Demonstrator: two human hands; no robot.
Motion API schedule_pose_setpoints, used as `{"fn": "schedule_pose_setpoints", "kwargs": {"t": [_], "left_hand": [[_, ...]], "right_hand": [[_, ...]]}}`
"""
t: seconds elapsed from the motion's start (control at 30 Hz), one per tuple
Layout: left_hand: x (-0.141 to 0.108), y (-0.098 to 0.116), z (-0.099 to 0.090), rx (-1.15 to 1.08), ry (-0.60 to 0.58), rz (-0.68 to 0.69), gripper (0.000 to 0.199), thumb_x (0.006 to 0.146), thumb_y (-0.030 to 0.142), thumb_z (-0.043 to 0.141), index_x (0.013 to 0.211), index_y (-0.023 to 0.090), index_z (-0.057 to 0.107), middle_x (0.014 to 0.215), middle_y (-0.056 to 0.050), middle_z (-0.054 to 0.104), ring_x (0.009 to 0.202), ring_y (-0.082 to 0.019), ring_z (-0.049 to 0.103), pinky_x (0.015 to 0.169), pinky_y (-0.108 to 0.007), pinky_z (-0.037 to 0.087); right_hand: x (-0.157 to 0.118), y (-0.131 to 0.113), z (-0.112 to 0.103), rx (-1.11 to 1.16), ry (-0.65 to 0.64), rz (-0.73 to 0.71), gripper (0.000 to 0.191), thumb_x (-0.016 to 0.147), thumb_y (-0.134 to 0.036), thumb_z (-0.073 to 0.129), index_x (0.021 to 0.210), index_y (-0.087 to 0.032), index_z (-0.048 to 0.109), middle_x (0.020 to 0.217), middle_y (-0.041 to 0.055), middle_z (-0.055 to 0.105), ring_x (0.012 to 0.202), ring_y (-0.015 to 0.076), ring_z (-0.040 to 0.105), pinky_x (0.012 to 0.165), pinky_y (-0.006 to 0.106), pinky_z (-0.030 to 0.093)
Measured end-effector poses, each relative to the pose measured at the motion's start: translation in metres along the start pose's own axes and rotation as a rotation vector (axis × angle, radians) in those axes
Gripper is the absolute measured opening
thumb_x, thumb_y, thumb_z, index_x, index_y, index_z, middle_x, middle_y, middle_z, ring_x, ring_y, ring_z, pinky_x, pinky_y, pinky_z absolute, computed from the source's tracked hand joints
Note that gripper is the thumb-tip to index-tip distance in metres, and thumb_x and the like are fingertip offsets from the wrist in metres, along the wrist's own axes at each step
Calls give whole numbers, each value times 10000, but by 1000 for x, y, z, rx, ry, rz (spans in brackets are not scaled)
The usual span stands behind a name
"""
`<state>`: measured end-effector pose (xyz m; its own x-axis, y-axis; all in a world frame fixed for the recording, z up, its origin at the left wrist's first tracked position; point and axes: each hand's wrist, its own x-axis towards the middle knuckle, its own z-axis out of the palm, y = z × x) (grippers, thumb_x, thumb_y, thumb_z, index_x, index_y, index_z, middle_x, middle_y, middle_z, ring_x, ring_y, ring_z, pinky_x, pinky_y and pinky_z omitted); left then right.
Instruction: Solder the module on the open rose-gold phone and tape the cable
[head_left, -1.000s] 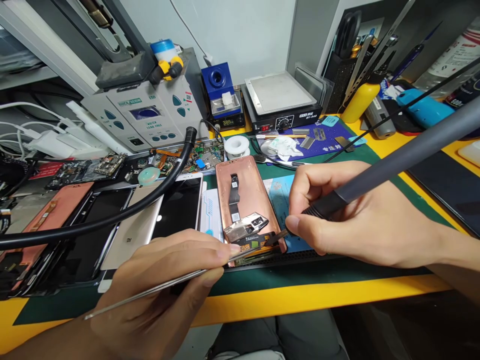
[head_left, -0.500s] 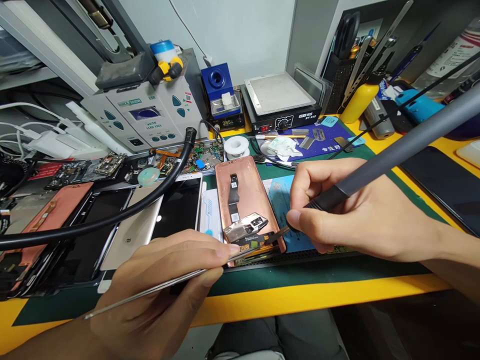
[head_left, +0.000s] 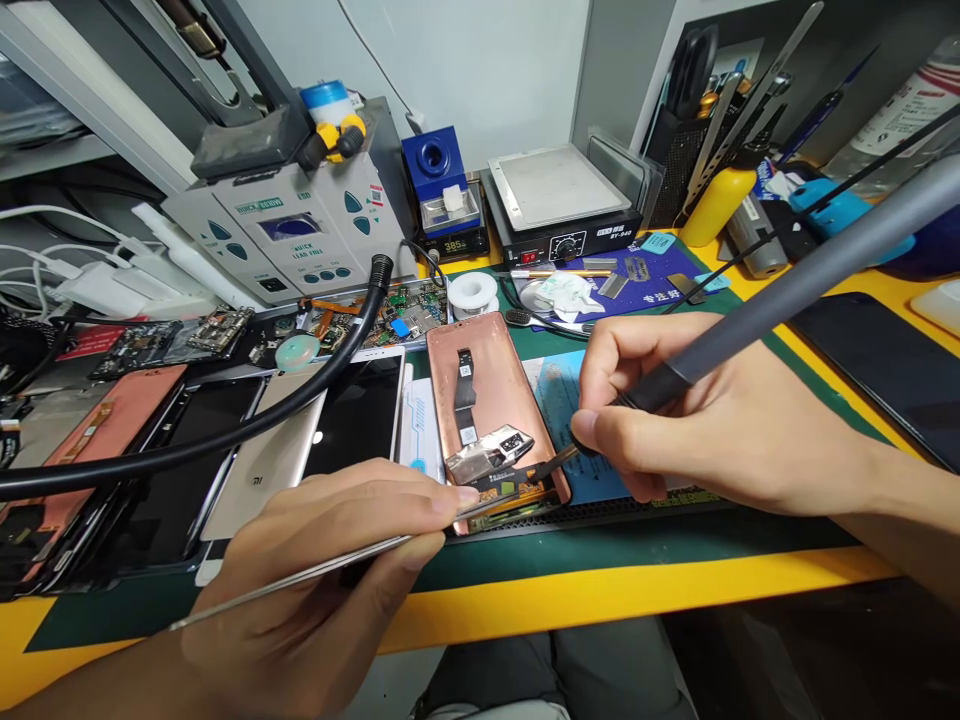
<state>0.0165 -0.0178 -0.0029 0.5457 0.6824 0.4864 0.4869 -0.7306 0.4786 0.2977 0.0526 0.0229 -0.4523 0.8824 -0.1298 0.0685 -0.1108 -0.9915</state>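
Observation:
My left hand is closed around thin metal tweezers, their tips at the lower end of a copper-coloured phone screen panel. My right hand grips the dark grey handle of a soldering iron like a pen. Its tip rests on or just over a black and orange flex circuit on that lower end; contact is hard to tell. A black ribbon cable and a shiny foil piece lie on the panel. Beneath its right side is a blue card.
Several phones and panels lie to the left, including a gold phone back. A black hose arches over them. Behind stand a hot air station, a solder spool and a heating plate. A dark phone lies right.
The panel has shifted very slightly to the left. My right hand and the iron have moved a little; the tip now sits slightly higher on the flex circuit. My left hand is almost still.

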Motion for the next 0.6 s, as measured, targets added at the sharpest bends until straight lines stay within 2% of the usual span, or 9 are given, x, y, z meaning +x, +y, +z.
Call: {"fn": "schedule_pose_setpoints", "kwargs": {"t": [0.27,0.43,0.6], "left_hand": [[1,-1,-4,3,-19,-4,377,967,36,556,1235,251,710,1070,-6,893,1006,-137,858,922,-226,727],[0,-2,-3,13,-3,-7,372,970,46,565,1239,252,719,1095,-2,892,1005,-136,859,982,-237,711],[2,-3,-2,8,-5,-20,371,963,43,580,1226,260,728,1089,1,893,991,-148,863,948,-239,720]], "right_hand": [[-1,2,-1,20,-8,-4,209,682,-60,767,647,-224,641,456,-63,614,357,82,547,340,118,384],[1,-3,-1,31,-8,58,241,652,-38,778,634,-217,617,452,-49,626,364,91,556,334,113,380],[3,-4,-2,29,-15,26,251,697,-83,825,649,-224,622,477,-26,674,379,126,610,345,153,441]]}}
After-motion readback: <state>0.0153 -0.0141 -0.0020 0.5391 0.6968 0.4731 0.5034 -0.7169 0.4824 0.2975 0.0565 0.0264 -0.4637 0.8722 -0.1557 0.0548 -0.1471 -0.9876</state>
